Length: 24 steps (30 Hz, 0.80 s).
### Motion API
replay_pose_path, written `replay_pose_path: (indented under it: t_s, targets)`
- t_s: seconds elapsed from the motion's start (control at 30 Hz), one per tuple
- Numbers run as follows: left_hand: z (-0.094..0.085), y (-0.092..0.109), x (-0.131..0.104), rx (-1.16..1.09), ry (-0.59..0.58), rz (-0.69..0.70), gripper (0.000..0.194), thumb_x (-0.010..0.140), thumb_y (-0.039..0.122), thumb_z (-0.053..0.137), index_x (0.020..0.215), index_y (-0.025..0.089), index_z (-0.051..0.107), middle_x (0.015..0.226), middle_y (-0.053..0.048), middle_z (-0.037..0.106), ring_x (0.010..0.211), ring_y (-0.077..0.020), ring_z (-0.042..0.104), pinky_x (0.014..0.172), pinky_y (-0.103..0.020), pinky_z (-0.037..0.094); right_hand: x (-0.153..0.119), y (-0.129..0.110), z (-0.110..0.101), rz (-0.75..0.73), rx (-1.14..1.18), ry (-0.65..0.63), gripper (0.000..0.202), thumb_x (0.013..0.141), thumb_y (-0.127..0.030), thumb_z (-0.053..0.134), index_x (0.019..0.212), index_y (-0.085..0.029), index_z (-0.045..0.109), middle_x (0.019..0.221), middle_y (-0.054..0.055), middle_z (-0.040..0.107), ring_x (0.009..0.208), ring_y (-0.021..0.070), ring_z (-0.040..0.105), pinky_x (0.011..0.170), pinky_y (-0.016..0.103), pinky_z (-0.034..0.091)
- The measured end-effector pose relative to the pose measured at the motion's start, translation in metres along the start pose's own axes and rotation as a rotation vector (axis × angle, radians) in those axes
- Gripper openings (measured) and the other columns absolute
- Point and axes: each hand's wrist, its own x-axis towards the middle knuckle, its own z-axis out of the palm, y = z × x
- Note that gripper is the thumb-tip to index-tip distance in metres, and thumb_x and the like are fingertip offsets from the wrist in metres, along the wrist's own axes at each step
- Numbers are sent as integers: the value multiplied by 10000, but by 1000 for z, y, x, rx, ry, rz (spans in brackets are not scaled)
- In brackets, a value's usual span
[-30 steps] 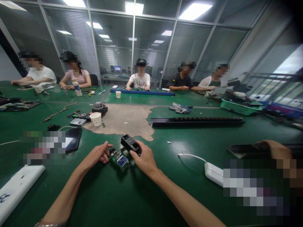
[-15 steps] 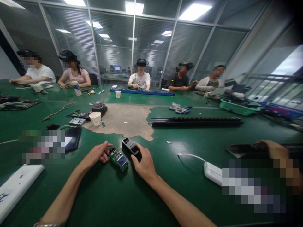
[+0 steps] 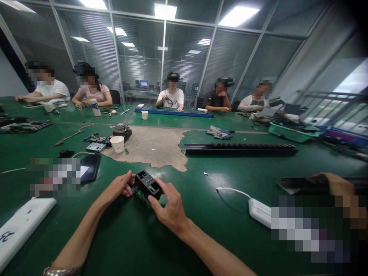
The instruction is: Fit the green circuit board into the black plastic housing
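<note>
A black housing with cut-out windows [image 3: 147,183] is gripped at its right side between the thumb and fingers of my right hand [image 3: 169,203]. It sits over a green circuit board [image 3: 141,195], hiding most of it, the blue display included; only the board's lower left edge shows. My left hand [image 3: 122,184] is at the left end of the board, its fingers curled near the board's corner. Whether those fingers pinch the board cannot be made out.
A paper cup [image 3: 117,144] and a dark device stand by a brown patch [image 3: 155,142]. A long black rail [image 3: 238,149] lies beyond on the right. White power strips [image 3: 25,230] flank me. Another person's hand [image 3: 336,184] is at the right; several people sit opposite.
My right hand has brought the black housing left, from beside the circuit board to over it, covering the display. My left hand has barely moved.
</note>
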Motion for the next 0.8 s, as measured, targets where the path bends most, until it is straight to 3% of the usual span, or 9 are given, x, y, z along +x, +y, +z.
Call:
replay_pose_path:
  t_s: [0.1, 0.23, 0.4, 0.53, 0.7, 0.8]
  targets:
    - [2, 4, -2, 31, -1, 16, 657, 851, 700, 419, 1071, 112, 614, 920, -99, 656, 563, -123, 599, 549, -260, 499, 0, 1, 4, -45, -33, -19, 498, 847, -311, 613, 1314, -177, 504, 1111, 125, 650, 993, 265, 605, 891, 469, 503]
    - [2, 7, -3, 75, -10, 27, 649, 866, 700, 380, 1008, 118, 630, 696, -47, 652, 518, -127, 566, 521, -244, 471, 3, -2, 4, -110, -44, -77, 490, 843, -310, 621, 1298, -168, 508, 1144, 123, 644, 984, 262, 603, 901, 465, 495]
    - [-2, 2, -1, 156, 15, 6, 702, 882, 698, 335, 1229, 140, 581, 504, 0, 602, 452, -142, 540, 500, -243, 448, 3, -4, 3, -116, -66, -156, 470, 849, -286, 602, 1290, -156, 504, 1136, 127, 639, 1008, 271, 595, 915, 464, 482]
    - [-3, -1, 1, 168, 26, 7, 702, 882, 692, 346, 1265, 150, 573, 550, -13, 625, 461, -142, 558, 495, -240, 451, 0, -6, 1, -84, -105, -215, 505, 832, -283, 612, 1303, -147, 492, 1153, 139, 621, 1049, 283, 577, 958, 486, 454]
    - [-2, -4, 4, 119, 59, 27, 684, 862, 694, 395, 1245, 157, 579, 904, -93, 682, 499, -122, 589, 465, -243, 469, -6, -3, 3, -4, -96, -234, 659, 777, -310, 683, 1367, -154, 434, 1273, 154, 554, 1148, 303, 525, 993, 488, 442]
    - [-1, -4, 4, 94, 38, 10, 688, 870, 685, 395, 1268, 148, 558, 786, -70, 680, 502, -132, 599, 494, -252, 492, -10, 3, 9, -14, -66, -222, 575, 817, -257, 640, 1350, -145, 455, 1197, 142, 606, 1055, 275, 576, 927, 452, 486]
